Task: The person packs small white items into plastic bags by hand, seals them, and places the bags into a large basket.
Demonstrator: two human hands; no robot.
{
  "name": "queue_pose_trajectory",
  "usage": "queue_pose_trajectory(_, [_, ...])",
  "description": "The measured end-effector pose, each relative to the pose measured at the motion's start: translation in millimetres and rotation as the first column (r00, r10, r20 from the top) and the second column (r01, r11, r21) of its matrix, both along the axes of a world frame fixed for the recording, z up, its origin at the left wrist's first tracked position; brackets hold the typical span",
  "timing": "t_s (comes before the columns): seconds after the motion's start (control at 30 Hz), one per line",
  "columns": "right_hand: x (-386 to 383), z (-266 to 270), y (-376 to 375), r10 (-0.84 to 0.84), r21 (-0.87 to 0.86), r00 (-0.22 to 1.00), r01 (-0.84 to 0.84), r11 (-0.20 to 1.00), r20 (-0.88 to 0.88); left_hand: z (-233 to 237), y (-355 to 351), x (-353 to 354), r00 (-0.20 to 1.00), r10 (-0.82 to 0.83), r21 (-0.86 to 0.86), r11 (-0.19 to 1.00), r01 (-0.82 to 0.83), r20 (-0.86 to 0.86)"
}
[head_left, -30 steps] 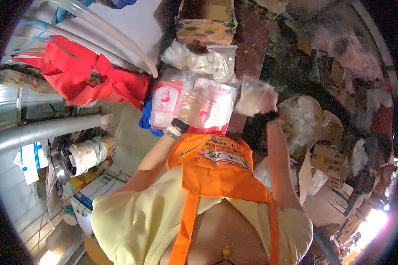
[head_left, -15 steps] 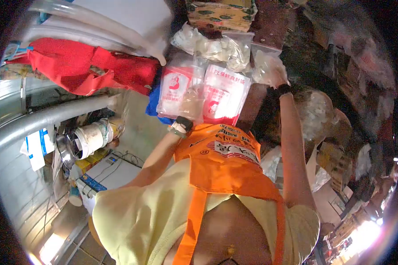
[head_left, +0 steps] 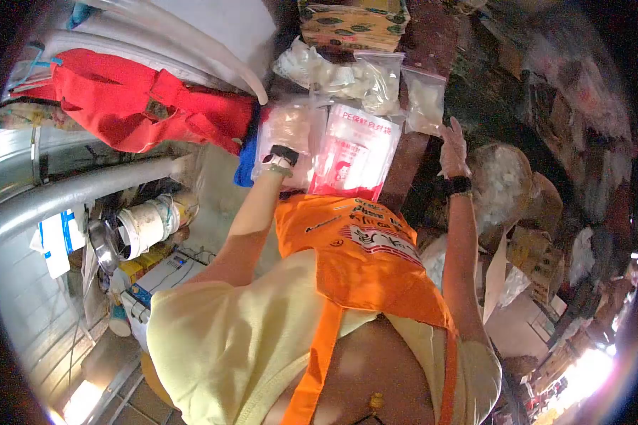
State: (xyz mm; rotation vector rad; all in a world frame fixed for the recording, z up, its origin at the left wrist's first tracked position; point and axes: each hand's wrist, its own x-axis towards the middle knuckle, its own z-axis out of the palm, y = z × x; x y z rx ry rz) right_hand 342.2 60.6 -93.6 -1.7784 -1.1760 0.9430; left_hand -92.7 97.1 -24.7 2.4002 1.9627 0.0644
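The right hand [head_left: 452, 149], in a thin see-through glove with a dark band at the wrist, is raised with its fingers spread and holds nothing. Just beyond its fingertips, apart from them, a small filled zip bag [head_left: 425, 99] of white material lies flat on the dark red-brown bench [head_left: 425, 42]. The left hand [head_left: 288, 126], with a wristwatch [head_left: 282, 157] on its wrist, reaches onto a clear plastic packet [head_left: 269, 152] with red print. The film and glare hide its fingers, so I cannot tell whether they pinch the packet or only rest on it. Touching that packet on its right is a pack of PE zip bags [head_left: 354, 152], red and white, apparently with its empty bags inside. Behind both, two more filled clear bags [head_left: 347, 74] of white material lie side by side to the left of the small one, and a printed cardboard box [head_left: 351, 25] stands behind them. To the left a red cloth bag [head_left: 135, 106] is draped over pale tubing, and a blue cloth [head_left: 247, 163] hangs below the packet. An orange apron [head_left: 361, 255] covers the person's front. As I judge it, the bagging is partway along. Several bags lie filled at the back of the bench, the nearest of them already let go, and the stock of empty bags under and beside the left hand looks hardly used.
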Motion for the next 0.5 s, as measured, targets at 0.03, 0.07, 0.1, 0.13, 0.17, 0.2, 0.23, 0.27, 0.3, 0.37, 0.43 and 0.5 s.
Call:
queue_pose_trajectory(0.03, [-4.7,7.1,1.2,-0.006,0.0,0.999,0.006,1.0,0.033,17.2,-2.0,-2.8,0.992,-0.017,0.088,0.996,0.006,0.125])
queue_pose_trajectory(0.07, [-9.6,14.2,2.4,-0.008,-0.006,0.997,0.008,1.0,0.08,25.9,-2.3,-5.0,0.968,-0.046,0.175,0.985,0.002,0.247])
queue_pose_trajectory(0.1, [-15.7,24.1,3.9,-0.01,-0.012,0.991,0.012,1.0,0.131,25.6,-1.3,-4.5,0.915,0.012,0.18,0.979,-0.092,0.403])
queue_pose_trajectory(0.13, [-23.4,34.9,5.9,-0.017,-0.022,0.981,0.022,1.0,0.192,43.2,-3.8,-3.6,0.918,-0.062,0.236,0.971,-0.035,0.393])
queue_pose_trajectory(0.17, [-33.0,46.3,6.1,-0.029,-0.04,0.972,0.039,0.998,0.231,62.5,-9.6,-2.5,0.916,-0.132,0.292,0.956,0.018,0.378])
queue_pose_trajectory(0.2, [-45.2,59.4,5.0,-0.049,-0.06,0.972,0.064,0.996,0.231,70.8,-15.0,5.4,0.77,0.099,0.064,0.982,-0.178,0.63])
queue_pose_trajectory(0.23, [-57.3,72.0,2.0,-0.07,-0.09,0.967,0.095,0.991,0.244,56.1,-22.5,-2.4,0.441,0.052,-0.02,0.997,-0.077,0.896])
queue_pose_trajectory(0.27, [-69.1,82.7,-3.6,-0.061,-0.072,0.995,0.067,0.995,0.076,61.6,-26.9,0.3,0.349,0.183,-0.182,0.983,-0.036,0.919])
queue_pose_trajectory(0.3, [-78.1,77.9,-14.9,0.008,0.014,0.949,-0.004,1.0,-0.316,73.7,-32.2,7.6,0.263,0.317,-0.334,0.942,0.02,0.911])
queue_pose_trajectory(0.37, [-96.2,84.2,-34.5,0.227,0.198,0.701,-0.125,0.972,-0.676,104.0,-43.7,30.7,0.056,0.579,-0.582,0.811,0.063,0.813])
queue_pose_trajectory(0.43, [-127.0,142.3,-44.4,0.285,0.072,0.801,-0.293,0.954,-0.527,73.8,-51.0,36.6,-0.153,0.647,-0.61,0.758,0.229,0.747])
queue_pose_trajectory(0.5, [-153.1,189.8,-49.8,0.31,-0.137,0.886,-0.374,0.917,-0.345,61.5,-54.4,48.5,-0.095,0.624,-0.575,0.762,0.298,0.776])
